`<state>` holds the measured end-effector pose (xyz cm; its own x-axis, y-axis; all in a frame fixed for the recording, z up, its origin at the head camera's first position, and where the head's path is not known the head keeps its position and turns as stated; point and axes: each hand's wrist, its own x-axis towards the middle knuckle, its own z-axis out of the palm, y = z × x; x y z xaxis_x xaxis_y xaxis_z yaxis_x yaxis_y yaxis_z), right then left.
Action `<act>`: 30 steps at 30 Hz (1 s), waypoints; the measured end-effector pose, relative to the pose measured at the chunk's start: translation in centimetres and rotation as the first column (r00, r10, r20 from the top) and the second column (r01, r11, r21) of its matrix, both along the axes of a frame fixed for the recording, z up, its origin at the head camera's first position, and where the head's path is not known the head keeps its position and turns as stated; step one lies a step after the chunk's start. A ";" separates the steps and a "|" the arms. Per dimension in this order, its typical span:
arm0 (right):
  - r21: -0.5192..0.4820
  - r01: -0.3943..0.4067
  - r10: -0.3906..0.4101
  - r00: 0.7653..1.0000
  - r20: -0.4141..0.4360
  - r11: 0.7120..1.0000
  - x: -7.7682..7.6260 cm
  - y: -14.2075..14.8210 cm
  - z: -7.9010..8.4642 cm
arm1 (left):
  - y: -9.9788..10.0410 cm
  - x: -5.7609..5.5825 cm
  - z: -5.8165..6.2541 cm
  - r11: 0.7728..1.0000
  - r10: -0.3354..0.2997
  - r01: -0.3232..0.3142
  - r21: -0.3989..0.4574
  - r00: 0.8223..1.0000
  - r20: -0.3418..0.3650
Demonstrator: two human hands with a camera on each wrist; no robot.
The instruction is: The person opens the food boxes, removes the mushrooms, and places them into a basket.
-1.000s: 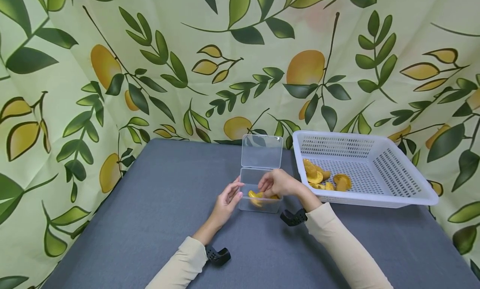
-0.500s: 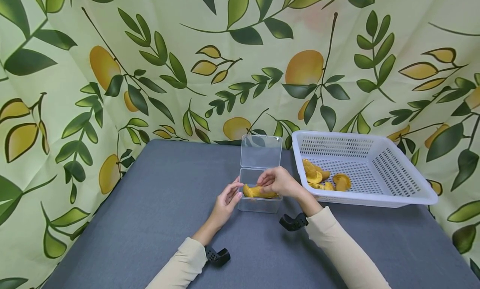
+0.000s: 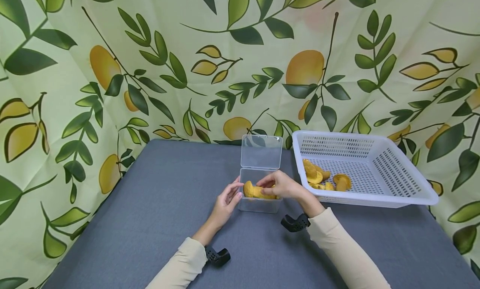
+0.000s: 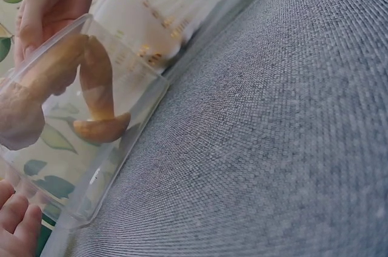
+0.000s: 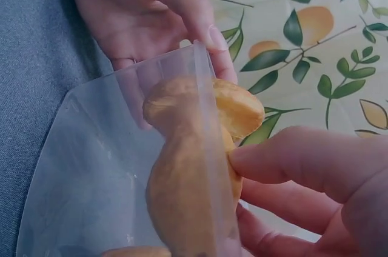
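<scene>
A clear plastic box [image 3: 258, 205] stands on the table with its hinged lid [image 3: 261, 151] raised at the back. My left hand [image 3: 226, 199] holds the box's left side, thumb near the rim. Thumb and fingers of my right hand [image 3: 279, 185] pinch a yellow mushroom [image 3: 252, 190] at the box's open top. In the right wrist view this mushroom [image 5: 188, 184] has its cap toward the left hand and its stem partly behind the cloudy wall. Through the box in the left wrist view, another mushroom [image 4: 100, 90] shows inside, cap down.
Right of the box is a white perforated basket [image 3: 375, 199], with several yellow mushrooms [image 3: 342, 182] at its left end. A grey cloth covers the table [image 3: 180, 189]. Behind and at the sides hangs a leaf-and-fruit patterned curtain [image 3: 210, 101].
The mushroom in my right hand has turned from slanting down in the box to lying crosswise, cap at the left. The right hand rose slightly, then lowered. My left hand stayed in place.
</scene>
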<state>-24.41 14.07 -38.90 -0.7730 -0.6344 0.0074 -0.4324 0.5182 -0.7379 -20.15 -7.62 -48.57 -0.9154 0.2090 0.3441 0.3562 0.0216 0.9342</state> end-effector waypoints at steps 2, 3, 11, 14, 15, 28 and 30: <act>0.011 -0.026 0.026 1.000 0.005 1.000 0.0 0.0 0.0 | 0.0 0.0 0.0 1.000 0.001 -0.001 -0.001 1.000 0.002; 0.011 -0.042 0.042 0.999 0.012 0.999 0.0 0.1 0.0 | 0.0 0.0 0.0 1.000 0.000 0.000 0.001 1.000 0.001; -0.043 -0.075 0.079 0.991 0.109 0.996 0.0 0.1 0.2 | 0.0 -0.1 0.0 1.000 -0.009 0.009 0.020 1.000 -0.007; -0.054 -0.030 0.036 0.992 0.120 0.998 0.2 0.0 0.2 | 0.0 -0.1 -0.1 1.000 -0.011 0.011 0.023 1.000 -0.007; -0.055 -0.018 0.024 0.993 0.117 0.998 0.2 0.0 0.2 | 0.0 -0.1 -0.1 1.000 -0.011 0.011 0.021 1.000 -0.007; -0.185 0.171 -0.149 0.981 0.126 0.968 0.7 0.3 0.1 | 0.0 -0.2 -0.3 1.000 -0.009 0.010 0.024 0.999 -0.033; -0.216 0.199 -0.170 0.975 0.146 0.956 0.9 0.3 0.2 | 0.0 -0.3 -0.3 1.000 -0.011 0.011 0.022 0.999 -0.038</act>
<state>-23.55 14.41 -38.71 -0.8804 -0.4731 0.0317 -0.2427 0.3923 -0.8873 -20.41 -7.58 -48.92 -0.8992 0.2111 0.3832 0.3915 -0.0026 0.9202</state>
